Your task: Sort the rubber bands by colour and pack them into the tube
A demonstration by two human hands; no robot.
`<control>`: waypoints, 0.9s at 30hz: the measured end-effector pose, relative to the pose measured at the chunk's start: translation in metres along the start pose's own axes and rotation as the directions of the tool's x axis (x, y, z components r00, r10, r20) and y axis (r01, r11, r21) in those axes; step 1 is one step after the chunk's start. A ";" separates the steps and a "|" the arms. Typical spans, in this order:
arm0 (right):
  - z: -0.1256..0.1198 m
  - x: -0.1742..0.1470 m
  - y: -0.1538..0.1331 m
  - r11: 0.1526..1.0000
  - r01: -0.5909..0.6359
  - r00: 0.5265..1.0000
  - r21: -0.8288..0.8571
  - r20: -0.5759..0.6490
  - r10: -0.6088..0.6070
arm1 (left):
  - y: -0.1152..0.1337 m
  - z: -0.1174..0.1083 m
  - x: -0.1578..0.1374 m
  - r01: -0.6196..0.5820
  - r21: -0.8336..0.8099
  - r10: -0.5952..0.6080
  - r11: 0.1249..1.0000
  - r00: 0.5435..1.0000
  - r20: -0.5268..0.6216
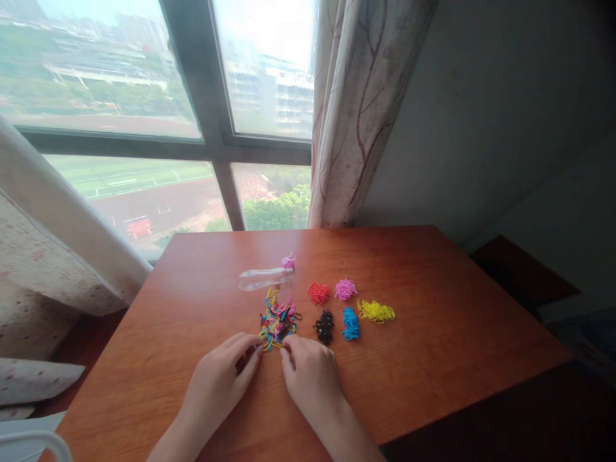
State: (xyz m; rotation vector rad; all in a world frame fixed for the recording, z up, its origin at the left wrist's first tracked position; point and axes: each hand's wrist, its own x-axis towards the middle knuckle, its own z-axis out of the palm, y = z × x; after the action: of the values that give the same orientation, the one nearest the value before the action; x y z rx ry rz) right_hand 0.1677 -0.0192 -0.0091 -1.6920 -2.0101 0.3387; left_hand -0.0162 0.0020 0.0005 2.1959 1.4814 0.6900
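Note:
A loose pile of mixed-colour rubber bands lies on the wooden table in front of me. At its near left edge, my left hand is closed, thumb and forefinger drawn together; a small bit of rubber band seems to show between the tips. My right hand has its thumb and bent fingers pressed together at the near right edge of the pile; what they pinch is hidden. Sorted heaps lie to the right: red bands, pink bands, black bands, blue bands and yellow bands.
A clear plastic bottle lies on its side behind the pile, with a pink cap at its right end. The table reaches back to a window with a patterned curtain. A white curved object is at lower left.

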 end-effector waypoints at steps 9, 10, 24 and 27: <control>-0.004 -0.002 -0.001 1.000 0.003 0.999 0.026 -0.040 -0.002 | -0.001 0.000 0.000 0.025 0.018 -0.026 1.000 0.999 0.019; -0.006 -0.003 0.000 0.999 0.009 0.998 0.042 -0.056 -0.006 | -0.001 0.000 0.000 0.029 0.020 -0.029 0.999 0.999 0.024; -0.084 -0.014 0.139 0.930 -0.366 0.848 -0.031 -0.423 0.320 | -0.004 0.002 -0.001 0.019 0.042 -0.021 0.999 0.999 0.034; -0.090 -0.015 0.167 0.885 -0.463 0.809 -0.052 -0.432 0.399 | -0.005 0.003 -0.001 0.013 0.054 -0.015 0.998 0.999 0.035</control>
State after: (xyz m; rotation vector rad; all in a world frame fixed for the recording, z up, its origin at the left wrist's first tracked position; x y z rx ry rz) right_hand 0.3572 -0.0113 -0.0166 -2.1124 -1.3617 -0.0363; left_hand -0.0185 0.0025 -0.0048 2.2234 1.5128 0.6098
